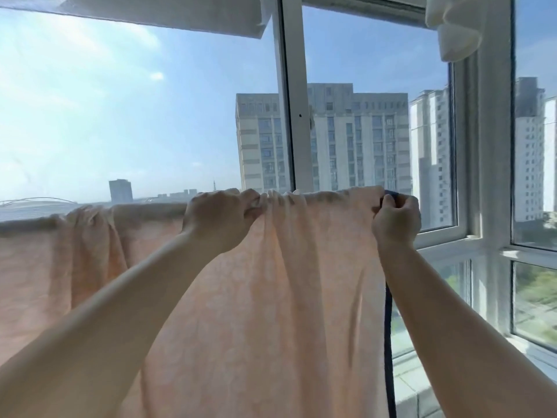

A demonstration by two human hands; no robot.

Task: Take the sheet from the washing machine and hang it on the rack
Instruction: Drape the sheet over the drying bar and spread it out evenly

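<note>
A pale peach sheet (pixel 271 297) with a faint pattern hangs draped over a horizontal rack bar that it hides completely. Its top fold runs from the far left up to the right corner. My left hand (pixel 220 218) grips a bunched gather of the sheet at the top fold. My right hand (pixel 396 217) pinches the sheet's right top corner, where a dark blue trim (pixel 388 327) runs down the right edge. Both arms reach up from the bottom of the view.
White window frames (pixel 294 116) stand right behind the sheet, with tall buildings beyond the glass. A tiled sill (pixel 413 384) lies at the lower right. White cloth (pixel 455 25) hangs at the top right, and a white panel (pixel 180 16) spans the top left.
</note>
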